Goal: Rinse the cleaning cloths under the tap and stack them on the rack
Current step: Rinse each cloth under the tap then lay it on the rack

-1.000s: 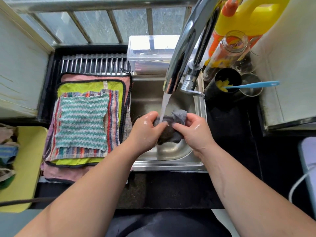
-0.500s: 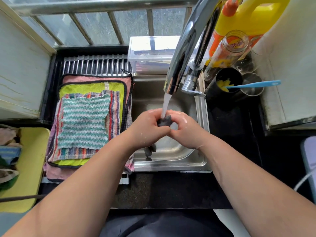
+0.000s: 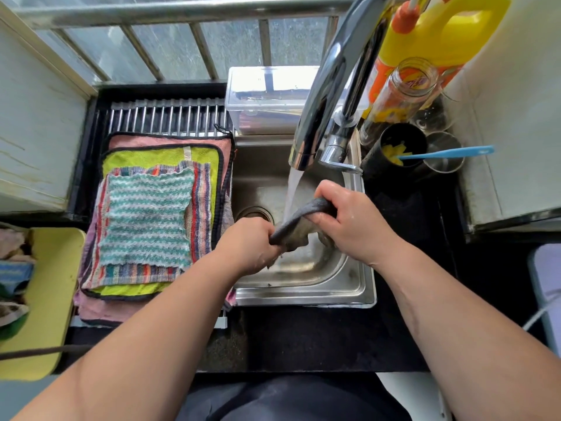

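Observation:
A wet grey cloth [image 3: 299, 221] stretches between both hands over the steel sink [image 3: 303, 287]. My left hand [image 3: 249, 243] grips its lower end and my right hand [image 3: 349, 214] grips its upper end. Water runs from the chrome tap [image 3: 328, 92] onto the cloth. Left of the sink, the metal rack [image 3: 167, 117] carries a flat stack of cloths: a teal zigzag one [image 3: 145, 217] on top, then a striped one, a green one and a pink one.
A clear plastic box [image 3: 267, 95] stands behind the sink. Right of the tap are a yellow jug [image 3: 440, 28], a glass jar, a black cup [image 3: 400, 147] with a blue-handled tool, and steel cups. A yellow tray [image 3: 48, 299] with more cloths lies far left.
My hands were pressed together around the bunched cloth under the stream. They have moved apart, pulling the cloth out long between them, the right hand higher.

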